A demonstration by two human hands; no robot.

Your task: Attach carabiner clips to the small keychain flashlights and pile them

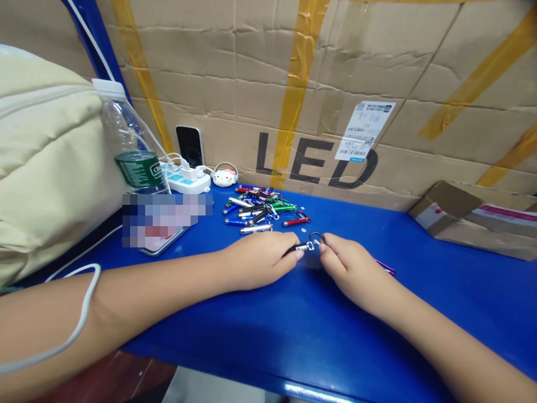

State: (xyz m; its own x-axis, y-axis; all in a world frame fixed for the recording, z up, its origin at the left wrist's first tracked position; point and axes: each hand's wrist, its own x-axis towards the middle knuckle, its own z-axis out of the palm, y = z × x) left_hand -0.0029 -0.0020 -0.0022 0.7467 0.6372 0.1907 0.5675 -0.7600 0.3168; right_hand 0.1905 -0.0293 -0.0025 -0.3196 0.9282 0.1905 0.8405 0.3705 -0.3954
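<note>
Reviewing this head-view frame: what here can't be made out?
- Phone: pixelated patch hides its screen.
- Keychain light: body hidden inside the left hand; only its tip and ring show.
- Pink clip: mostly behind the right hand.
- Shipping label: print too small to read.
- Small box: cut off by the right edge.

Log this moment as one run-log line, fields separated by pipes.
left hand: grips small black keychain flashlight | right hand: pinches its black ring clip | pile of coloured keychain flashlights: behind, on blue table

blue table [268, 336] — keychain torches [258, 210], phone [161, 243], power strip [187, 180]
</note>
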